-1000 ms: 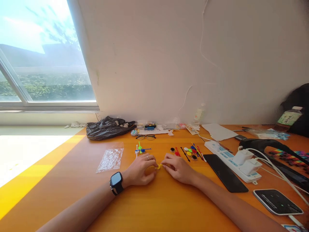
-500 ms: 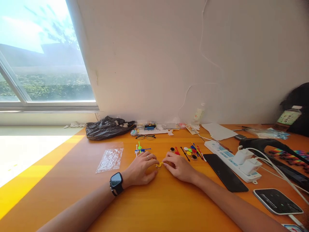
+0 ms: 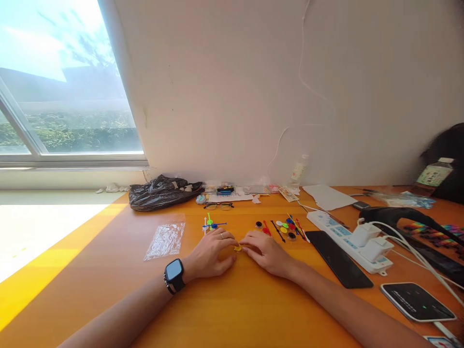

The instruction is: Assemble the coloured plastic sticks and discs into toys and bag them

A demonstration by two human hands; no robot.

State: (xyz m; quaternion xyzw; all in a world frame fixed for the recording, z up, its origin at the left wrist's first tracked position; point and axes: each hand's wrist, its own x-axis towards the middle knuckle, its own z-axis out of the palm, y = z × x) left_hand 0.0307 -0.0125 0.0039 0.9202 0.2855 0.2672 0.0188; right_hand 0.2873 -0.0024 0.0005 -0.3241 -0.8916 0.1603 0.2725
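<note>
Both hands rest on the orange table [image 3: 232, 304] and meet at a small yellow plastic piece [image 3: 238, 248]. My left hand [image 3: 211, 253], with a ring and a black smartwatch [image 3: 174, 274] at the wrist, pinches the piece from the left. My right hand [image 3: 265, 251] pinches it from the right with curled fingers. Just beyond the left hand lies a small assembly of green, blue and white sticks [image 3: 211, 223]. Beyond the right hand lies a scatter of coloured discs and sticks [image 3: 284, 227].
A clear plastic bag [image 3: 166, 239] lies to the left, a black bag [image 3: 162, 191] and glasses [image 3: 219, 206] near the wall. On the right are a white power strip with chargers [image 3: 348, 239], a black phone [image 3: 338, 258], a second device [image 3: 416, 302], cables and a bottle [image 3: 435, 175].
The two hands have closed in slightly on the yellow piece, so less of it shows between the fingertips. Nothing else on the table has moved.
</note>
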